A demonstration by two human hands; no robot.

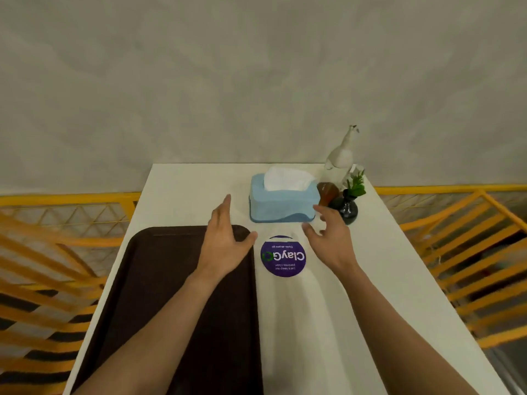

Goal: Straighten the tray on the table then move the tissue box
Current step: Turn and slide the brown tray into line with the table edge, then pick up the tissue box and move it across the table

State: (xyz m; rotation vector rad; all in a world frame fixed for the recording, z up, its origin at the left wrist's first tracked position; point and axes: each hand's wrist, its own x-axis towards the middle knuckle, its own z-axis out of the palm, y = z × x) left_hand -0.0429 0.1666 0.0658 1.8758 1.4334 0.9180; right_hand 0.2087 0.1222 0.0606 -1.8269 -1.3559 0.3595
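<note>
Head view: one tray [159,280], one tissue box [283,205], two empty hands.

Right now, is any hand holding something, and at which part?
Nothing is held. The left hand is open above the far right corner of the tray. The right hand is open near the tissue box, not gripping it.

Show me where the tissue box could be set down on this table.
Bare: far left corner, behind the tray and left of the tissue box; the right side past the sticker. Crowded: far right corner, with bottle and vase.
</note>
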